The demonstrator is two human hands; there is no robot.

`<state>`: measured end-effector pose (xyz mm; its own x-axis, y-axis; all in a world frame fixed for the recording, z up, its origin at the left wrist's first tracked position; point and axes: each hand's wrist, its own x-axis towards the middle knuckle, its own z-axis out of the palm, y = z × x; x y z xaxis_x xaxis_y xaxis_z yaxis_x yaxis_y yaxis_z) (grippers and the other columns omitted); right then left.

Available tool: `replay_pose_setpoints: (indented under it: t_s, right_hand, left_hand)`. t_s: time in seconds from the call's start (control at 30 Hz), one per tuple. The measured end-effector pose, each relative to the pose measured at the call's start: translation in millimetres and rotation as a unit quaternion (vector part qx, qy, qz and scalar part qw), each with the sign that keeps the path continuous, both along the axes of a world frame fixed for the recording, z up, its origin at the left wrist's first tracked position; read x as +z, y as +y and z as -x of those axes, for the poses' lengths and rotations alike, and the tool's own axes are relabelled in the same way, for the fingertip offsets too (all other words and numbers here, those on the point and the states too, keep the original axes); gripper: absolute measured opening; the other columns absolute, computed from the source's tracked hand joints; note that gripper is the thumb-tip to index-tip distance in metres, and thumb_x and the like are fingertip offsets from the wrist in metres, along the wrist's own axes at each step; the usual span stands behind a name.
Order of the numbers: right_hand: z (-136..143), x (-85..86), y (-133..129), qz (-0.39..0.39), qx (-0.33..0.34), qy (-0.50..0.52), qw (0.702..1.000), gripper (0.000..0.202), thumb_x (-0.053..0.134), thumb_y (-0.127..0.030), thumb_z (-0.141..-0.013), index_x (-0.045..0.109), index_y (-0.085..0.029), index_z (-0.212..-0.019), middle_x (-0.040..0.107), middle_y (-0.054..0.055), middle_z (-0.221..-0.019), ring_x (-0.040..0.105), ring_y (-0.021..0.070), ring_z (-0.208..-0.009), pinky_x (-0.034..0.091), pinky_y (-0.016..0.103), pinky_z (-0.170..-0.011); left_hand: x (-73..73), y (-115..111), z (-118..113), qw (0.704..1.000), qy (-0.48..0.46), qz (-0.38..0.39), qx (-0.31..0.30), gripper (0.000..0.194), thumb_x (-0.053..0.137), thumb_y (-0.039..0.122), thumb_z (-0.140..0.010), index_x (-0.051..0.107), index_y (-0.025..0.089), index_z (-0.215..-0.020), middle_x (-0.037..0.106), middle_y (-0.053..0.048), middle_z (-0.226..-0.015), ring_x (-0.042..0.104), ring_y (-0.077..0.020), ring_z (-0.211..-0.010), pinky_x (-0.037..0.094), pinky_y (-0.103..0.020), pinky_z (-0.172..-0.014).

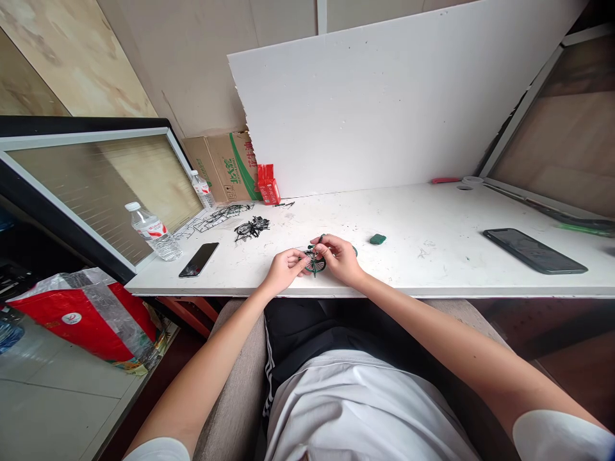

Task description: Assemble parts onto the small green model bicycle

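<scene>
My left hand (284,267) and my right hand (339,256) meet over the front edge of the white table (432,256). Between them they pinch a small model bicycle (314,260), green and black, with a thin wheel showing between the fingers. My left fingertips grip its left side. My right fingers close over its top and right side, hiding much of it. A small green part (377,239) lies on the table just right of my right hand.
A pile of small black parts (250,228) and black part frames (216,218) lie at the left. Two dark phones (198,259) (535,250) lie flat. Two water bottles (154,232) (202,189), a red carton (268,185), a cardboard box (225,165) and a white board (394,96) stand behind.
</scene>
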<state>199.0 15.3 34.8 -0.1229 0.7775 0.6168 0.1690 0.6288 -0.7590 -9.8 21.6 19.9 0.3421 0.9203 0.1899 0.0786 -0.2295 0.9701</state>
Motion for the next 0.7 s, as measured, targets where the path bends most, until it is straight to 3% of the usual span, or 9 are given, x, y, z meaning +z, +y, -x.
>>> replay_pose_setpoints:
  t_s: [0.2,0.5,0.7]
  right_hand:
    - [0.0,0.9,-4.1,-0.050,-0.031,-0.008,0.998,0.040,0.067,-0.047,-0.101,0.072,-0.027,-0.135,0.079,0.004,-0.094,0.072,0.0200,-0.083,0.055,0.033,-0.071]
    - [0.5,4.6,-9.1,-0.057,-0.048,-0.019,0.997,0.035,0.060,-0.048,-0.105,0.079,-0.027,-0.127,0.083,0.008,-0.111,0.079,0.0257,-0.099,0.059,0.035,-0.074]
    - [-1.4,8.5,-8.0,-0.044,-0.068,-0.007,0.997,0.032,0.067,-0.052,-0.101,0.081,-0.026,-0.114,0.083,0.008,-0.108,0.079,0.0251,-0.094,0.060,0.035,-0.074]
  left_hand:
    - [2.1,-1.4,-0.5,1.000,0.003,-0.003,0.000,0.046,0.081,0.056,-0.087,0.067,0.015,-0.102,0.079,-0.010,-0.092,0.079,-0.0218,-0.075,0.060,-0.029,-0.068]
    - [1.5,-1.6,-1.3,1.000,-0.004,0.000,0.000,0.048,0.083,0.057,-0.085,0.066,0.014,-0.101,0.078,-0.010,-0.090,0.078,-0.0204,-0.073,0.061,-0.030,-0.069]
    - [0.4,-0.2,-0.7,1.000,-0.004,0.004,0.003,0.048,0.083,0.057,-0.084,0.066,0.015,-0.100,0.078,-0.009,-0.089,0.079,-0.0212,-0.073,0.061,-0.030,-0.068]
